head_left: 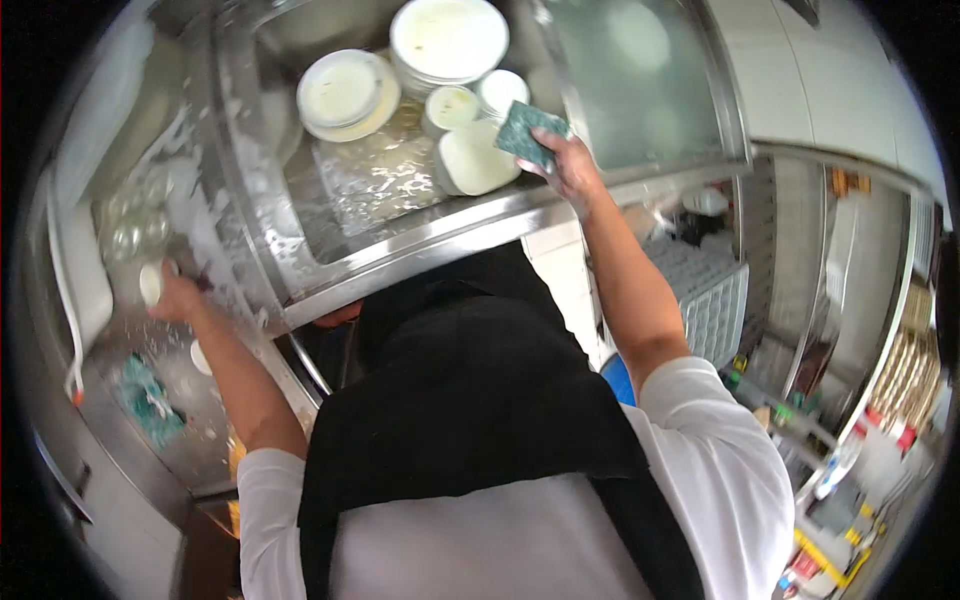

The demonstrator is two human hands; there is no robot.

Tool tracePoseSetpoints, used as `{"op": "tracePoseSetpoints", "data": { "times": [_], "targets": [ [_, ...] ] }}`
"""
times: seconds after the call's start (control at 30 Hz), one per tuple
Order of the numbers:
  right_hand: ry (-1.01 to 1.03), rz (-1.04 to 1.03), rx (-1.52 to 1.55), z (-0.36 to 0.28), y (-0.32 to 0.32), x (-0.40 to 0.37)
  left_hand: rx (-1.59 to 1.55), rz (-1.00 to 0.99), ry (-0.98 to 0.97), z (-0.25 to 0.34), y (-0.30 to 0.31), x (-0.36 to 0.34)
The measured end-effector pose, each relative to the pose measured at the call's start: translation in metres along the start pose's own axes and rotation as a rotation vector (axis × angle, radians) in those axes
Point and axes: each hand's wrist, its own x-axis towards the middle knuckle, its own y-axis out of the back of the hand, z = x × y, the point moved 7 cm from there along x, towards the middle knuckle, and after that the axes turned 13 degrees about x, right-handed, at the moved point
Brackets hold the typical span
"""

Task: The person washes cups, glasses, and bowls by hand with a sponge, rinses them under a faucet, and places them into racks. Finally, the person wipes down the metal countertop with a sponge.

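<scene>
My right hand [570, 168] pinches a green scouring pad [528, 132] above the front right part of a metal sink [330, 262]. Beneath the pad, in the sink, is a white squarish dish [478, 160]. Two small white bowls [452, 105] sit just behind that dish. Out to the left, over the wet steel counter, my left hand [180, 298] has its fingers around a small white cup or bowl [151, 284]. Several clear glasses [138, 228] stand close beyond that hand, and another small white piece [201, 357] lies by my left forearm.
Farther back in the sink are a stack of white plates [343, 92] and a larger round white stack [450, 40]. A second basin [640, 90] holds cloudy water. A crumpled green cloth or pad [150, 400] lies on the left counter. Grey racks [712, 300] stand under the right side.
</scene>
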Motion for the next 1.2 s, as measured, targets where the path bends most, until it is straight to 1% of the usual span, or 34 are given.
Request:
{"op": "tracePoseSetpoints", "data": {
  "times": [0.03,0.07,0.1,0.2,0.23,0.27,0.3,0.33,0.37,0.4,0.43,0.47,0.53,0.57,0.6,0.67,0.7,0.73,0.77,0.8,0.93,0.97,1.0,1.03,1.07,1.13,1.17,1.2],
  "targets": [
    [0.011,0.004,0.003,0.001,0.011,0.003,0.083,0.104,-0.023,0.0,0.008,-0.001],
    [0.021,-0.002,0.005,0.0,0.021,0.005,0.02,0.062,0.02,-0.001,0.01,-0.007],
    [0.028,-0.012,0.026,0.0,0.028,0.004,0.091,0.098,-0.024,0.009,0.018,-0.018],
    [0.052,-0.015,0.063,-0.005,0.039,0.0,0.111,0.041,-0.11,0.044,0.034,-0.065],
    [0.047,-0.022,0.005,-0.004,0.043,0.002,0.241,0.098,-0.142,0.048,0.036,-0.074],
    [0.039,-0.031,-0.053,0.0,0.048,0.006,0.241,0.099,-0.156,0.045,0.037,-0.081],
    [0.098,-0.018,-0.109,0.0,0.053,0.011,0.27,0.08,-0.238,0.044,0.035,-0.088],
    [0.097,-0.017,-0.097,0.002,0.06,0.015,0.3,0.061,-0.319,0.044,0.032,-0.095],
    [0.205,-0.017,-0.263,-0.005,0.063,0.016,0.306,0.064,-0.329,0.046,0.032,-0.109],
    [0.312,-0.019,-0.426,-0.017,0.06,0.012,0.266,0.023,-0.393,0.054,0.031,-0.132],
    [0.374,0.03,-0.632,-0.028,0.063,0.007,0.228,-0.017,-0.459,0.063,0.028,-0.155],
    [0.365,0.029,-0.617,-0.036,0.064,0.002,0.238,-0.011,-0.47,0.066,0.026,-0.172],
    [0.513,0.008,-0.959,-0.05,0.067,-0.01,0.171,-0.063,-0.504,0.067,0.014,-0.207],
    [0.637,-0.03,-1.004,-0.054,0.073,-0.013,0.082,-0.099,-0.539,0.073,0.01,-0.232],
    [0.629,-0.042,-0.997,-0.054,0.084,-0.014,0.093,-0.089,-0.539,0.074,0.005,-0.251],
    [0.807,-0.109,-1.141,-0.06,0.093,-0.022,0.232,-0.064,-0.535,0.072,-0.002,-0.284],
    [0.75,-0.116,-1.201,-0.059,0.096,-0.023,0.153,-0.117,-0.544,0.067,-0.01,-0.296],
    [0.75,-0.144,-1.187,-0.059,0.095,-0.026,0.071,-0.168,-0.558,0.064,-0.019,-0.307],
    [0.731,-0.153,-1.213,-0.059,0.094,-0.028,0.067,-0.128,-0.513,0.063,-0.019,-0.327],
    [0.713,-0.154,-1.241,-0.058,0.096,-0.029,0.0,-0.202,-0.549,0.067,-0.024,-0.342],
    [0.761,-0.184,-1.219,-0.06,0.095,-0.032,0.217,-0.146,-0.461,0.047,-0.032,-0.369],
    [0.747,-0.183,-1.238,-0.061,0.095,-0.033,0.223,-0.138,-0.515,0.04,-0.037,-0.367],
    [0.733,-0.181,-1.256,-0.06,0.096,-0.033,0.241,-0.144,-0.516,0.048,-0.034,-0.379],
    [0.79,-0.191,-1.234,-0.057,0.099,-0.03,0.203,-0.156,-0.524,0.051,-0.034,-0.383],
    [0.784,-0.189,-1.276,-0.055,0.1,-0.031,0.166,-0.167,-0.531,0.053,-0.035,-0.382],
    [0.838,-0.174,-1.32,-0.054,0.098,-0.036,0.158,-0.193,-0.581,0.058,-0.035,-0.384],
    [0.801,-0.15,-1.344,-0.053,0.097,-0.04,0.234,-0.204,-0.546,0.058,-0.035,-0.384],
    [0.764,-0.123,-1.369,-0.052,0.097,-0.041,0.185,-0.263,-0.535,0.058,-0.036,-0.384]
  ]
}}
